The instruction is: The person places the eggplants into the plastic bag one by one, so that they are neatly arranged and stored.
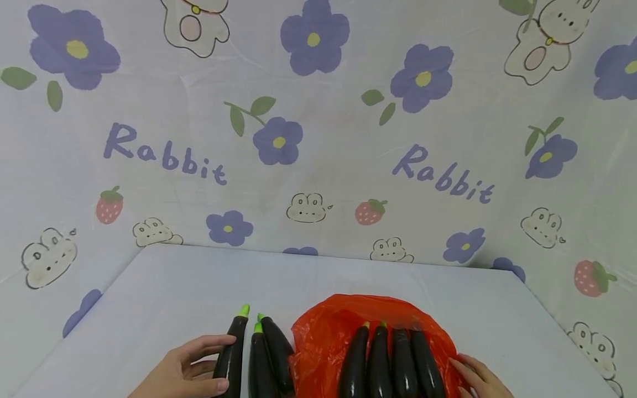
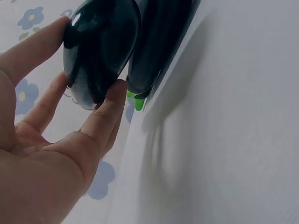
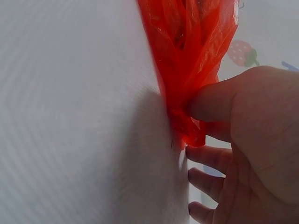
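Around the lower centre-left of the head view, the left hand (image 1: 186,367) is gripping a black eggplant (image 1: 232,354) between thumb and fingers, its green stem end pointing up the frame; whether its underside is touching the white bench (image 1: 149,309) is not showing clearly. Just to its right, two loose eggplants (image 1: 261,362) are lying close together, and past them four more eggplants (image 1: 379,362) are lying side by side in the red plastic bag (image 1: 316,337). At lower right, the right hand (image 1: 480,376) is pinching the bag's edge. For good handling, the left hand should be holding the thick body firmly, as the glossy skin is probably offering little friction, and passing clear of the loose pair; the right should be drawing the film outward, so nothing is snagging
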A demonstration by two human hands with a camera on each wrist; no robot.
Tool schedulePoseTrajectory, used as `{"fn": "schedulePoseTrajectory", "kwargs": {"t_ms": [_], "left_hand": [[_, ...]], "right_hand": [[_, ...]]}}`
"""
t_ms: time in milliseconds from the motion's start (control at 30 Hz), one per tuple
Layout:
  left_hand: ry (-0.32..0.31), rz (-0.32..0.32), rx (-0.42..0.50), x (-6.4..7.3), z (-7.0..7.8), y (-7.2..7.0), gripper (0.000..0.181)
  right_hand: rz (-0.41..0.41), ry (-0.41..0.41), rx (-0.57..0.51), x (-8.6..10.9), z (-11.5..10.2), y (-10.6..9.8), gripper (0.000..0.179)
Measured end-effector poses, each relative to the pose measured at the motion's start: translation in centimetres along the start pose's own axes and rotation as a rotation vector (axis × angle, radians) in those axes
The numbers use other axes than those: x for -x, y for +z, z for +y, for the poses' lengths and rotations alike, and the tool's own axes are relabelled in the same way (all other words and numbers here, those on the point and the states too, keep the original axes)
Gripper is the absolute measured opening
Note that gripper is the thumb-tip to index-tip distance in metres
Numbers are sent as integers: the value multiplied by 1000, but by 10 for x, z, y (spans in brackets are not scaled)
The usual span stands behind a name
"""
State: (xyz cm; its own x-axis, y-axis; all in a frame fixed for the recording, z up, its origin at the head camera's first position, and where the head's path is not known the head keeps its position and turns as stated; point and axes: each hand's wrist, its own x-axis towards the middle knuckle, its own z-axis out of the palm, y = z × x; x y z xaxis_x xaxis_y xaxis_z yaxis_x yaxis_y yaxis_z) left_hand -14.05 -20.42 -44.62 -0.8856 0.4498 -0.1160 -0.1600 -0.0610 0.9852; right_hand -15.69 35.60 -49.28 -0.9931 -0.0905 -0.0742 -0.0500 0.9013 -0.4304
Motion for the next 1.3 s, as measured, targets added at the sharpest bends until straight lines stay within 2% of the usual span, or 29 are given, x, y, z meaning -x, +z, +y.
{"fn": "schedulePoseTrajectory", "kwargs": {"t_ms": [200,467,600,800,933,1167,1300], "left_hand": [[-1,-28,19,-2,2,8,52],[4,-60,80,-3,21,33,52],[25,-70,32,-7,36,46,51],[80,-71,-88,-16,57,61,50],[88,-47,-144,-19,66,68,50],[78,-34,-146,-25,71,85,49],[82,-67,-101,-29,69,97,49]], "right_hand": [[-19,-9,-12,2,-3,-4,55],[-8,-39,-30,2,-9,-6,50],[-20,-37,-41,1,-7,-6,51],[-27,-54,-30,1,-2,-5,50],[-9,-76,1,1,-1,-4,49],[17,-85,43,2,0,-2,48],[19,-112,54,1,-2,-3,45]]}}
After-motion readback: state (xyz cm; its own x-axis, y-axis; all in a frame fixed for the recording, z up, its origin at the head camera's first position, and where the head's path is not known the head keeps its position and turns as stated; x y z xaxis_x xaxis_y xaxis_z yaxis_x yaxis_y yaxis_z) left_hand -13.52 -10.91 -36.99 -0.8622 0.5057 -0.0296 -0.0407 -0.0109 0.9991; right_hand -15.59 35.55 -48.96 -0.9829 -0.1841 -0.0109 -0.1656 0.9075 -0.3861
